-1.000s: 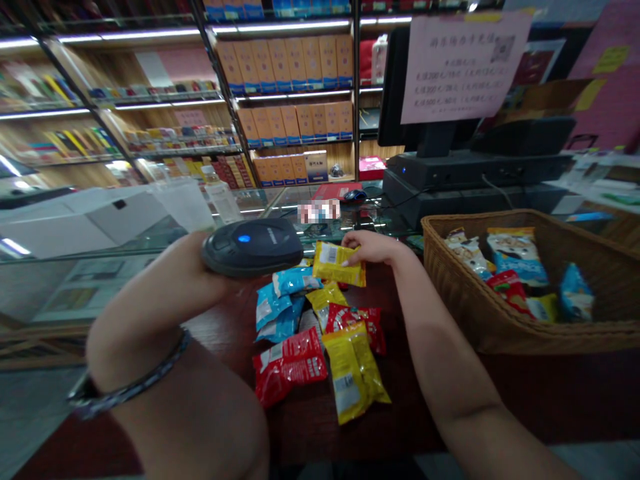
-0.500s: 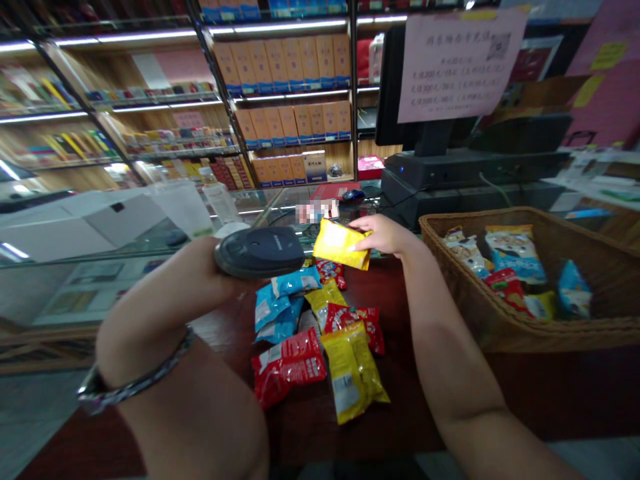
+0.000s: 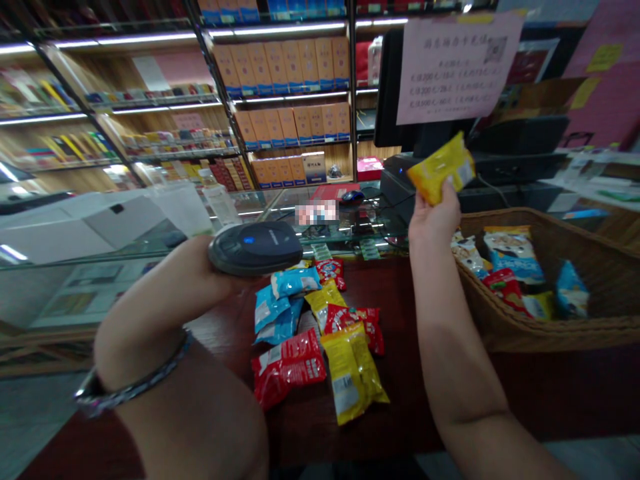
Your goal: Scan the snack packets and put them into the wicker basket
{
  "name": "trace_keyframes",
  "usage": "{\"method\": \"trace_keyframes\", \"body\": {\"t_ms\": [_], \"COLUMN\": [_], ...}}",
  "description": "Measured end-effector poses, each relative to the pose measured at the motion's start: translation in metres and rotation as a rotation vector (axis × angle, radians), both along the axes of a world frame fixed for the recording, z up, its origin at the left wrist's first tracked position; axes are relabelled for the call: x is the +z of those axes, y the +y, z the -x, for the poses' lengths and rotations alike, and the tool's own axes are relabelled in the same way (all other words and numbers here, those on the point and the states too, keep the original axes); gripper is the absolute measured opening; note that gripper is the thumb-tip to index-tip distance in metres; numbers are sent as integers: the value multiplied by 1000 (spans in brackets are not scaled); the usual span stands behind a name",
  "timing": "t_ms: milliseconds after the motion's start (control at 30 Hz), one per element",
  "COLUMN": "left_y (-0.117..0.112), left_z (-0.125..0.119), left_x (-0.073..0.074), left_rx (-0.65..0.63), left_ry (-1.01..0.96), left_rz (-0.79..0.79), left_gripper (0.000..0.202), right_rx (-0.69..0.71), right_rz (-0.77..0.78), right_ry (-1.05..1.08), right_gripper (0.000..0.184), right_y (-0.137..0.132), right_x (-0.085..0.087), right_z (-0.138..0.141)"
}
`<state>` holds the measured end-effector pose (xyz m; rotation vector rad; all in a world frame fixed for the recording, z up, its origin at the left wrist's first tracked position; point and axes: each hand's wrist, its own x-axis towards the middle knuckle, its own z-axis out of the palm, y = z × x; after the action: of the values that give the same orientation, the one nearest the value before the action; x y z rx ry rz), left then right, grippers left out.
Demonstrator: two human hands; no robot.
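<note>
My left hand [image 3: 220, 280] is wrapped round a dark barcode scanner [image 3: 257, 250], its head pointing right and a blue light showing on top. Most of the left fingers are hidden beneath the scanner. Raised at the right, in front of the monitor base, my right hand [image 3: 440, 213] grips a yellow snack packet [image 3: 443, 167] by its lower edge. Between my arms, on the dark red counter [image 3: 395, 387], lie several packets: blue packets [image 3: 280, 313], a red packet [image 3: 290, 367] and a yellow packet [image 3: 353, 373] nearest me, with others behind.
A wicker basket [image 3: 500, 337] with several snack packets stands on the right. Behind it is a monitor [image 3: 390, 87] with a paper sign [image 3: 460, 67]. A glass counter [image 3: 270, 207] runs across the back, with a mouse [image 3: 351, 197] on it. White boxes [image 3: 75, 223] stand at left.
My right hand has carried the yellow packet up and to the right, away from the scanner's front. A blue light now shows on the scanner, which has barely moved.
</note>
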<state>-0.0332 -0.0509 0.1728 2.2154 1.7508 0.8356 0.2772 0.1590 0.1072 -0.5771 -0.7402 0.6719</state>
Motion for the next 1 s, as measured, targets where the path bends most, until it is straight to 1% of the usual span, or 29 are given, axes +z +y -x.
{"method": "trace_keyframes", "body": {"t_ms": [33, 100, 200, 233, 267, 333, 400, 433, 467, 500, 567, 633, 700, 733, 767, 833, 867, 900, 933, 1000], "left_y": [-1, -1, -1, 0, 0, 1, 0, 0, 0, 0, -1, -1, -1, -1, -2, -2, -3, -3, -4, -4], "left_z": [0, 0, 0, 0, 1, 1, 1, 1, 1, 0, 1, 2, 2, 2, 2, 1, 0, 0, 0, 0], "left_x": [0, 1, 0, -1, -1, -2, -1, -1, -1, 0, 0, 0, 0, 0, 0, 0, 0, 0, 0, 0], "left_rx": [10, 22, 16, 12, 8, 3, 3, 7, 10, 16, 18, 17, 16, 15, 11, -1, -3, -3, 1, -3], "left_ry": [8, 20, 19, 17, 14, 6, -4, -6, -9, -7, -2, 4, -1, -6, -13, -21, -22, -20, -17, -16], "left_rz": [-4, 0, 16, 15, 15, 14, 21, 24, 25, 22, 19, 14, 21, 22, 20, 9, 0, -6, -13, -16], "left_gripper": [38, 38, 39, 38, 38, 38, 38, 38, 38, 38, 36, 35, 35, 35, 35, 34, 33, 33, 33, 35], "right_rx": [-68, -149, -204, -216, -242, -333, -418, -422, -385, -312, -112, 98, 272, 357, 449, 627, 692, 729, 744, 753], "right_rz": [2, 51, 209, 241, 239, 142, 16, -20, -33, -24, 42, 142, 256, 296, 322, 356, 371, 387, 401, 392], "right_ry": [53, 88, 98, 111, 132, 164, 125, 73, -3, -97, -326, -596, -888, -1051, -1226, -1573, -1721, -1837, -1915, -1984], "right_gripper": [53, 58, 65, 68, 71, 70, 63, 58, 53, 50, 44, 39, 38, 43, 54, 89, 107, 120, 127, 128], "right_y": [3, 6, -1, -4, -8, -15, -17, -17, -16, -13, -5, 2, 6, 6, 5, 0, -3, -5, -7, -6], "right_x": [0, -2, -2, -1, 0, 2, 5, 5, 5, 3, -5, -18, -36, -46, -56, -74, -82, -89, -96, -108], "right_z": [-8, -24, -44, -48, -50, -50, -44, -38, -31, -23, -3, 20, 44, 56, 66, 85, 92, 98, 103, 108]}}
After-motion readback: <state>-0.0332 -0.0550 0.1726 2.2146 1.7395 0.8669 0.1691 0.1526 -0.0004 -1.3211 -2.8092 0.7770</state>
